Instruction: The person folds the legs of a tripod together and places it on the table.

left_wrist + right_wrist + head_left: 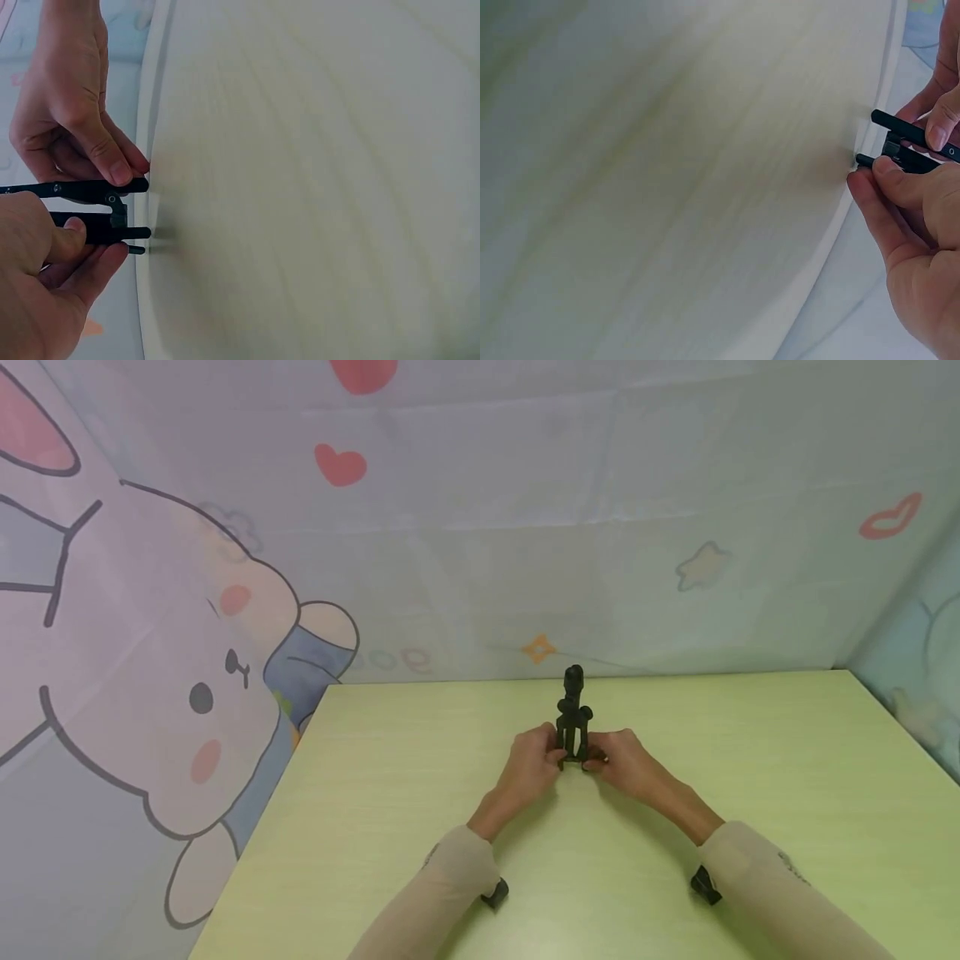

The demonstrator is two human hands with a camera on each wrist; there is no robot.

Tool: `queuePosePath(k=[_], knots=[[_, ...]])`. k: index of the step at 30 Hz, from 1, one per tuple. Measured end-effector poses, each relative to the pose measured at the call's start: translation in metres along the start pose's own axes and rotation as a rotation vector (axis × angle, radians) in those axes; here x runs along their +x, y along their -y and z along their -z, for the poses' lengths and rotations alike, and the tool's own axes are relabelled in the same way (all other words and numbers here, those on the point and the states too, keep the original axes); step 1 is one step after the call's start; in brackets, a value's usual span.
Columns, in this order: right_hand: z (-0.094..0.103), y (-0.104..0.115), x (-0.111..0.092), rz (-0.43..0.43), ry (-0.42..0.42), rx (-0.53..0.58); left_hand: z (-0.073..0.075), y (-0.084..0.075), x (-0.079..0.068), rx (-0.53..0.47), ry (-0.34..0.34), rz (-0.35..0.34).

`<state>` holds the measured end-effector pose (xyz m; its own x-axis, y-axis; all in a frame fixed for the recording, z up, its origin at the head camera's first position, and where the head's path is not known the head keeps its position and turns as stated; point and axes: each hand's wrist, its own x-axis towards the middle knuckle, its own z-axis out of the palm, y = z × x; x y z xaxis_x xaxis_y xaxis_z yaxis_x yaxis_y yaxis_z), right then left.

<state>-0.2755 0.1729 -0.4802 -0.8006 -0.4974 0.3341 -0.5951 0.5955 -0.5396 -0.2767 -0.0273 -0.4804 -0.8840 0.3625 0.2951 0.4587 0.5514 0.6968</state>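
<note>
A small black tripod point(573, 717) stands upright near the far side of the table, its legs drawn close together. My left hand point(534, 762) pinches a leg on the left side between thumb and fingers. On the right, my right hand point(626, 762) pinches another leg low down. The left wrist view shows the lower ends of the tripod legs point(105, 232) just at the tabletop, with both hands around them. From the right wrist, one leg point(892, 124) lies between the left thumb and fingers. The tripod's upper part is out of both wrist views.
The pale yellow-green table point(450, 718) ends at a patterned cloth backdrop point(465, 568) behind the tripod. More cloth with a cartoon rabbit point(150, 677) hangs along the left side. Dark wrist devices point(495, 893) show beneath the light sleeves point(450, 877).
</note>
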Motion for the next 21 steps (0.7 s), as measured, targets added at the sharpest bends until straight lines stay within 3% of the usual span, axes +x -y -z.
queuePosePath(k=[10,21], knots=[[0.0,-0.007,0.003,0.069,0.019,-0.085,0.002,-0.003,0.001,0.028,0.008,-0.017],[0.002,-0.012,0.004,0.119,0.041,-0.037,0.004,-0.003,0.002,0.052,0.041,0.007]])
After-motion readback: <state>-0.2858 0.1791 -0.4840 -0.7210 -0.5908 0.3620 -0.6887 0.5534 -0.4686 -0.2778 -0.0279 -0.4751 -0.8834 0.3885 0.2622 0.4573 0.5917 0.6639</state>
